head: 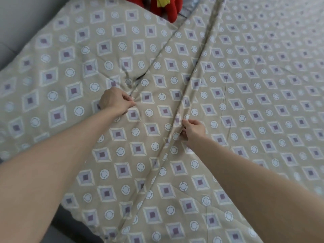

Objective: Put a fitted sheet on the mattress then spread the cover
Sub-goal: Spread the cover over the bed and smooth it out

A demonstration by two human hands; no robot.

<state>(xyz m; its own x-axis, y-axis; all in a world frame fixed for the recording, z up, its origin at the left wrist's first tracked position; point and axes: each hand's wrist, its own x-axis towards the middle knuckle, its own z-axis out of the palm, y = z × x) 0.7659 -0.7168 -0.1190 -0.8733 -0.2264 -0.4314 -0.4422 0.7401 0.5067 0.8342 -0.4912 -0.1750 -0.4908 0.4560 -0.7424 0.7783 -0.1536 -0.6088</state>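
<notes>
— Hands — doing what?
— Both pinching: left hand (pixel 115 101) nips the tan diamond-patterned fabric cover (pixel 122 155), right hand (pixel 194 131) its raised fold.
— And the cover?
— Lying over the matching fitted sheet (pixel 266 81).

Cover (pixel 57 81): tan ground with a repeating grid of lilac-grey diamonds, each cream-edged with a plum square at its centre, alternating with white ringed circles filled pale blue. Fitted sheet (pixel 271 85): the same tan print. Plush toy (pixel 169 9), top edge: bright red with a yellow fringe. Surface (pixel 21 23) at far left: plain pale grey.
</notes>
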